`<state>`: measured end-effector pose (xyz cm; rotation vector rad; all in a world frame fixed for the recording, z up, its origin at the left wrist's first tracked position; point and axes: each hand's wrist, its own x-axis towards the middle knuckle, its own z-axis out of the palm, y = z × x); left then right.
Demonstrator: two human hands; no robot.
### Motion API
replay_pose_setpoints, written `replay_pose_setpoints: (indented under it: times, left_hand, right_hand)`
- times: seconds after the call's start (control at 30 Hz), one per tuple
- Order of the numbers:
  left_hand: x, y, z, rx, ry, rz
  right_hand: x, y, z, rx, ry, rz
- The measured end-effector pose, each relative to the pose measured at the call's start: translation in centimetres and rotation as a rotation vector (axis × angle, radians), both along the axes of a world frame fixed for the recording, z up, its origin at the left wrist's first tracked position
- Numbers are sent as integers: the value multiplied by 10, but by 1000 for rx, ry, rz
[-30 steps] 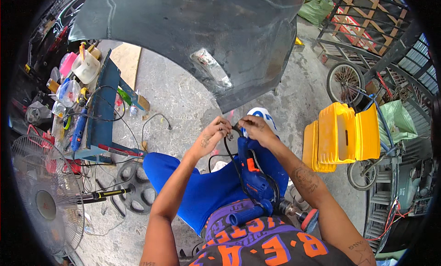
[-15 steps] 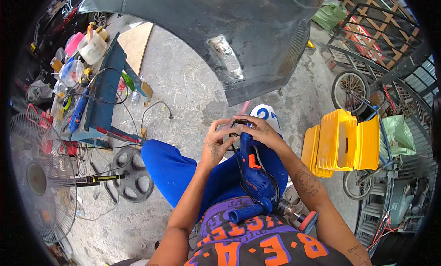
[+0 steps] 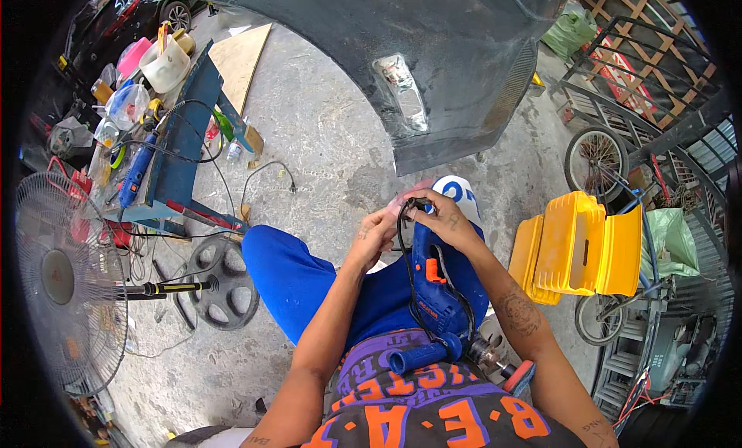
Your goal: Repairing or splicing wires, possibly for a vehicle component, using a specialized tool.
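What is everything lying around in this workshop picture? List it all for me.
Blue corded power drill: one, blue with orange switch, on the lap.
Black power cord: one, at the drill's rear end, between both hands.
Dark grey car bumper: one, top centre.
Yellow plastic crates: a stack, right.
Blue metal stand: one, left.
White pedestal fan: one, far left.
Bicycle wheel: one, right.
Left hand: on the cord.
Right hand: on the cord.

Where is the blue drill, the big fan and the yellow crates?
Blue drill [image 3: 434, 293]: head view, on its blue body in the person's lap.
Big fan [image 3: 66, 282]: head view, on the wire grille near its hub.
Yellow crates [image 3: 583, 243]: head view, on the side of the tallest crate.
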<state>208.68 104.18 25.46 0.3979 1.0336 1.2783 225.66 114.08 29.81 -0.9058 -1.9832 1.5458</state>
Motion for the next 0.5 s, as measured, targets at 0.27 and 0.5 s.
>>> replay_pose_setpoints:
  times: [0.27,0.5]
  left_hand:
    - [-8,10,7,105,125,51]
    - [-33,14,42,198,659,125]
  right_hand:
    - [2,0,25,-123,-145,45]
    - [-1,2,24,-13,-132,79]
